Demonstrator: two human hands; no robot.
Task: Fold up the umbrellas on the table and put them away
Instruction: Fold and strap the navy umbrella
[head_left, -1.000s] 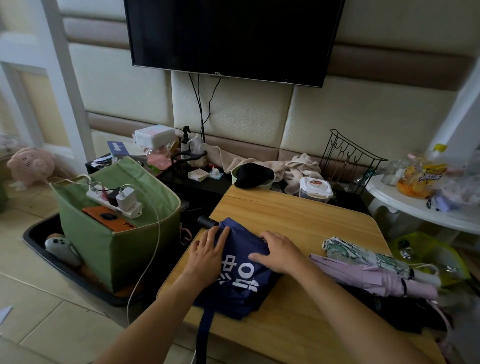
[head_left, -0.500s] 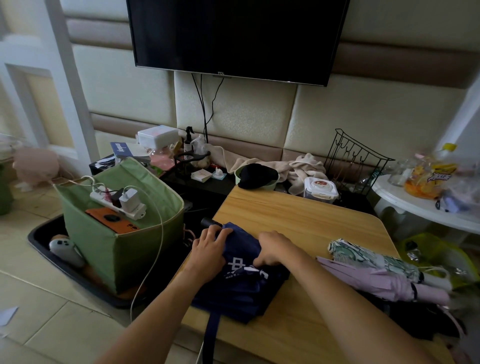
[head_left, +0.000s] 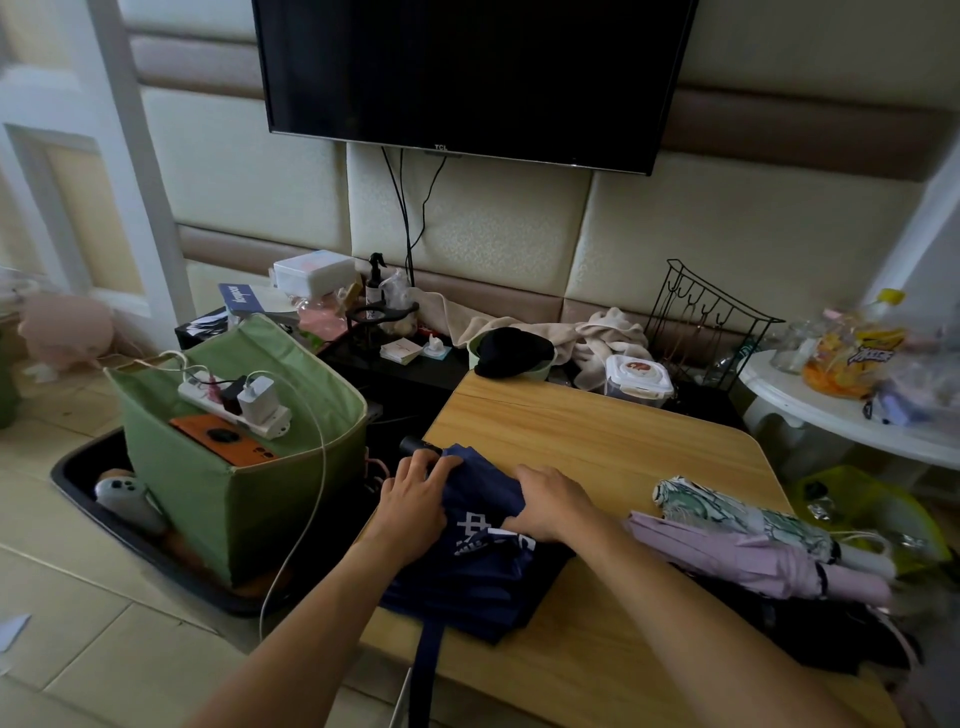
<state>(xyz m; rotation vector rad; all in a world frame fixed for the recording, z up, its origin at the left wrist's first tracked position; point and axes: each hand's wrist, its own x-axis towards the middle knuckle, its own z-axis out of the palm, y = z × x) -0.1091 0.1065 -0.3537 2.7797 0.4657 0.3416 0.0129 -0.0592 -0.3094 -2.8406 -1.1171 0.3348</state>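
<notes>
A navy blue umbrella (head_left: 478, 571) with white lettering lies collapsed at the left edge of the wooden table (head_left: 597, 431), its black tip poking out to the far left. My left hand (head_left: 415, 501) grips its fabric near that tip. My right hand (head_left: 545, 501) has its fingers curled into the folds in the middle of the canopy. A dark blue strap hangs off the table's front edge. At the right lie a folded floral green umbrella (head_left: 748, 514) and a folded pink umbrella (head_left: 748, 556), side by side, over a black one (head_left: 810, 634).
A green fabric bin (head_left: 218, 499) with a power strip and an orange phone stands in a black tray left of the table. Behind the table are a towel, a black cap, a wipes box (head_left: 636, 376) and a wire rack (head_left: 701, 322). A white side table (head_left: 831, 415) stands right.
Both hands have gone from lying flat on the navy canopy to gathering it, and the fabric is now bunched narrower. The view has also shifted slightly.
</notes>
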